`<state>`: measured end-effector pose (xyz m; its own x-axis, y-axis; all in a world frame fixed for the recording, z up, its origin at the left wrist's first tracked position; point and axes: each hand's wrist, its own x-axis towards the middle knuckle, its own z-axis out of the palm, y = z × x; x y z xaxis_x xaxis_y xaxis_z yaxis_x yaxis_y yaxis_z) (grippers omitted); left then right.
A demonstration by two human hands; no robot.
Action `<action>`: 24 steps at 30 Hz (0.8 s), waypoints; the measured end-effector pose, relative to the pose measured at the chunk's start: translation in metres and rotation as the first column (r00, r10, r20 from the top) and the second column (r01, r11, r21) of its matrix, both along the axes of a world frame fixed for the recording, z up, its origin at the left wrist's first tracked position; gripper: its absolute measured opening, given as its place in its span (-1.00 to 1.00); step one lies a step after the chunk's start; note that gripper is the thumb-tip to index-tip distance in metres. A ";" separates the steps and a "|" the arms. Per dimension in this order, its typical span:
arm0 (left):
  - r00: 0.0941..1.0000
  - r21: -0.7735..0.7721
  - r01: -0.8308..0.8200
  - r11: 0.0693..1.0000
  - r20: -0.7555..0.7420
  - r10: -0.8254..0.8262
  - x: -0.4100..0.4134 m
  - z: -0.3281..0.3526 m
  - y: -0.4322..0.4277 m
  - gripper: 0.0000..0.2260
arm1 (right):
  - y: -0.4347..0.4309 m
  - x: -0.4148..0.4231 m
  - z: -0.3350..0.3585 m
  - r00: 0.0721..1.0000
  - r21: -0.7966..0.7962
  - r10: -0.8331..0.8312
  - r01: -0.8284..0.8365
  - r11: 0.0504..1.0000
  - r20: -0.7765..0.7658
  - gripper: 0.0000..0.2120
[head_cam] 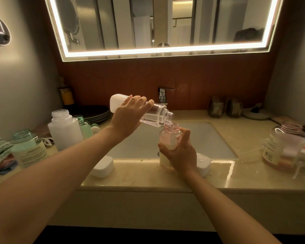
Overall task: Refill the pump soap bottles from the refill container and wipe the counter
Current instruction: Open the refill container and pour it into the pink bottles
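Head view: left hand [128, 118] grips the tilted clear plastic refill bottle [156, 115], right hand [182, 153] wraps the small pink-tinted bottle [168, 137] standing on the beige counter [144, 178]; keep mouths aligned, pour slowly.

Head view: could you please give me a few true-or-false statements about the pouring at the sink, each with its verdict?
1. The left hand tilts the clear bottle over the small pink bottle. True.
2. The right hand hangs empty. False: its fingers grip the small pink bottle.
3. The white bottle at left has a pump screwed on. False: its neck is open.
4. The faucet stands behind the sink. True.
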<state>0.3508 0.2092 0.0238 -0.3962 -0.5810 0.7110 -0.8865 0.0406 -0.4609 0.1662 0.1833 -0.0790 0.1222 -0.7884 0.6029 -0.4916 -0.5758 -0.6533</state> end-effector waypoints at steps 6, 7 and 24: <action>1.000 -0.006 0.006 1.000 0.005 -0.006 -0.001 0.001 0.001 -0.29 | 0.000 0.000 0.000 1.000 0.004 0.002 -0.002 1.000 0.004 -0.28; 1.000 -0.002 0.003 1.000 0.006 -0.003 -0.001 0.001 0.001 -0.29 | 0.000 0.000 0.000 1.000 0.005 0.003 -0.003 1.000 0.004 -0.28; 0.999 -0.018 -0.032 0.999 0.034 0.033 -0.002 0.003 0.001 -0.35 | -0.001 0.001 -0.001 1.000 -0.012 -0.012 0.012 1.000 -0.003 -0.27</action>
